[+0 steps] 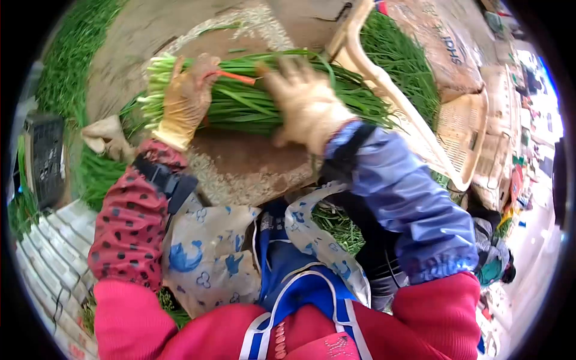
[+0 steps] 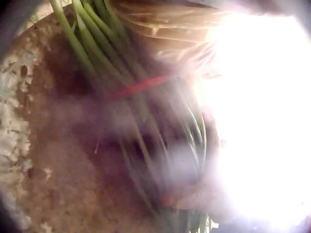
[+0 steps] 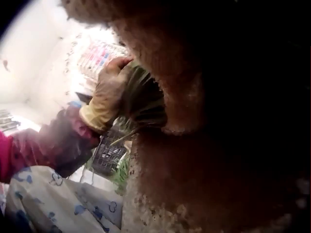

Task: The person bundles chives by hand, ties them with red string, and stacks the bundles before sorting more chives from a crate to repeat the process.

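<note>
A thick bunch of garlic chives lies crosswise over a brown board, its pale stem ends to the left and leaves to the right. My gloved left hand grips it close to the stem ends. From that hand an orange-red band runs over the top of the leaves. In the left wrist view the red band crosses the stems. My gloved right hand, blurred, is over the leaves with its fingers spread. The right wrist view shows my left hand around the bunch; the right side is dark.
Beyond the board's right edge stands a cream plastic basket, with more loose greens beside it. Another heap of greens lies at the far left, near a black crate. A printed plastic sack sits at the back right.
</note>
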`<state>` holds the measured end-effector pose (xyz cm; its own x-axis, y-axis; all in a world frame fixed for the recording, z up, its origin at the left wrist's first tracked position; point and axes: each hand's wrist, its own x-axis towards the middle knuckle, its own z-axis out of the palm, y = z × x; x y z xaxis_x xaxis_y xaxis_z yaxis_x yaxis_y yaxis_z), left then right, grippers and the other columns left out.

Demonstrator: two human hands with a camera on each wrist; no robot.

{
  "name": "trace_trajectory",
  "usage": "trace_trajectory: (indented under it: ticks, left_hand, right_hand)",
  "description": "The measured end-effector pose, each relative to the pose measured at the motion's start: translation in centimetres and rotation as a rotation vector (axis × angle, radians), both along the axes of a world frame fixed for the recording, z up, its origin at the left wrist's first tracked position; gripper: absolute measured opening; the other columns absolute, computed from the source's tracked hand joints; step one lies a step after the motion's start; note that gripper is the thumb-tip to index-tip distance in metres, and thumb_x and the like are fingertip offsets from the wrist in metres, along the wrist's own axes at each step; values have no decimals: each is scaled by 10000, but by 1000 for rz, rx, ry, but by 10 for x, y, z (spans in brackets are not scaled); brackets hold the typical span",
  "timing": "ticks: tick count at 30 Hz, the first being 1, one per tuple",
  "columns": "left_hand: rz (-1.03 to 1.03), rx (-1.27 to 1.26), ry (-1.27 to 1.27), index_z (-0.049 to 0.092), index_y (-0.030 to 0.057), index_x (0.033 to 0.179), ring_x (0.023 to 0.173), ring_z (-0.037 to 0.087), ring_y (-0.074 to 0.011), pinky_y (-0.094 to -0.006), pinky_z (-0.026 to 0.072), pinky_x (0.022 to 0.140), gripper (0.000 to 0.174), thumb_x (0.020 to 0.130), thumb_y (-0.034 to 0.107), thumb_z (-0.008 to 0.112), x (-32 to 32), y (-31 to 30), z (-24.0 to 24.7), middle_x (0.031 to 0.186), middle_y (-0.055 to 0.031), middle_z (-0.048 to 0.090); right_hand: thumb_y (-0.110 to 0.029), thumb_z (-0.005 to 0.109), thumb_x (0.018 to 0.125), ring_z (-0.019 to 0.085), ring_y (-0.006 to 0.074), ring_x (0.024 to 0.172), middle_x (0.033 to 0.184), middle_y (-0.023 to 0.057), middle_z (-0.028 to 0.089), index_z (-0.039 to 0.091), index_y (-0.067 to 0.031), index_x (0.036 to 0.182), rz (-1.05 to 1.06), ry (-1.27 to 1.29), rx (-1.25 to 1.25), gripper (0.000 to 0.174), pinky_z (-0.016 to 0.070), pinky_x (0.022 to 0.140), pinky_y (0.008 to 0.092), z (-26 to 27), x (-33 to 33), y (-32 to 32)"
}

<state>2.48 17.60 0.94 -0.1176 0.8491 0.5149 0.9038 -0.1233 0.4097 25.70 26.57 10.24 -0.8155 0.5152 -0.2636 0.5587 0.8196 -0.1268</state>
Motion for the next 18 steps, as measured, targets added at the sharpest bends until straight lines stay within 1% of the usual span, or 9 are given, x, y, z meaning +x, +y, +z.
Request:
trace_trajectory:
  ticks: [2, 4, 7, 9, 10, 13, 14, 17, 18]
  left_hand:
    - [-18, 35, -80, 600, 140, 1082, 1066, 655, -249, -511, 354, 1068, 214, 881, 149, 675, 3, -5, -1, 1049, -47, 711]
    - [17, 19, -152, 587, 143, 1053, 1082, 647, -233, -510, 346, 1063, 192, 881, 138, 672, -1, -6, -18, 1051, -45, 714]
    - [5, 45, -104, 575, 140, 1068, 974, 666, -226, -509, 315, 1085, 203, 886, 134, 665, 3, -11, 5, 1021, -45, 697]
    - [-112, 49, -735, 594, 113, 1086, 984, 652, -172, -450, 382, 1051, 200, 898, 120, 661, -2, -13, -30, 1024, -40, 691]
    - [-114, 73, -896, 612, 101, 1088, 983, 648, -165, -422, 398, 1012, 195, 900, 117, 661, -2, -9, -33, 1026, -39, 693]
    - [-80, 144, -1153, 638, 28, 1079, 835, 634, -143, -313, 490, 816, 198, 895, 99, 660, -3, -11, -13, 922, -55, 679]
    - [-39, 135, -1151, 648, 4, 1064, 783, 630, -136, -284, 513, 761, 193, 894, 94, 659, -4, -15, 0, 878, -60, 674]
    - [230, -84, -956, 706, -13, 914, 770, 617, -111, -257, 478, 728, 151, 907, 128, 651, 10, -37, 84, 762, -69, 690]
    - [186, 1, -1017, 707, -10, 925, 762, 618, -113, -260, 481, 723, 166, 912, 146, 652, 11, -38, 106, 763, -71, 691]
  right_hand:
    - [-274, 916, 505, 314, 399, 1395, 1550, 200, 245, 176, -96, 1526, -126, -30, -132, 1274, 347, 1106, 471, 2, 20, 20]
    - [-276, 906, 525, 350, 408, 1366, 1536, 201, 263, 221, -112, 1507, -83, -74, -185, 1209, 389, 1085, 432, 5, 25, 25]
    - [-217, 905, 522, 492, 415, 1230, 1478, 207, 359, 248, -112, 1493, -106, 37, -186, 1177, 469, 983, 443, -7, 27, 17]
    - [-172, 866, 605, 564, 374, 1153, 1300, 201, 549, 338, -139, 1445, -228, -20, -221, 993, 495, 915, 441, -6, 25, 2]
    - [-161, 848, 636, 588, 363, 1125, 1222, 198, 610, 378, -146, 1420, -269, -52, -222, 914, 498, 899, 438, 3, 26, -3]
    - [-155, 831, 669, 638, 373, 1034, 1072, 205, 672, 453, -161, 1367, -313, -162, -225, 794, 511, 880, 417, 72, 4, -20]
    - [-135, 763, 712, 657, 375, 977, 1019, 192, 687, 514, -131, 1281, -205, -77, -47, 621, 521, 839, 433, 95, 2, -25]
    - [-85, 661, 783, 678, 349, 926, 953, 157, 696, 566, -135, 1167, 1, -183, 254, 398, 548, 773, 441, 177, -24, -20]
    - [-90, 645, 800, 680, 344, 903, 919, 166, 690, 589, -137, 1139, 4, -225, 316, 347, 550, 762, 436, 205, -35, -20]
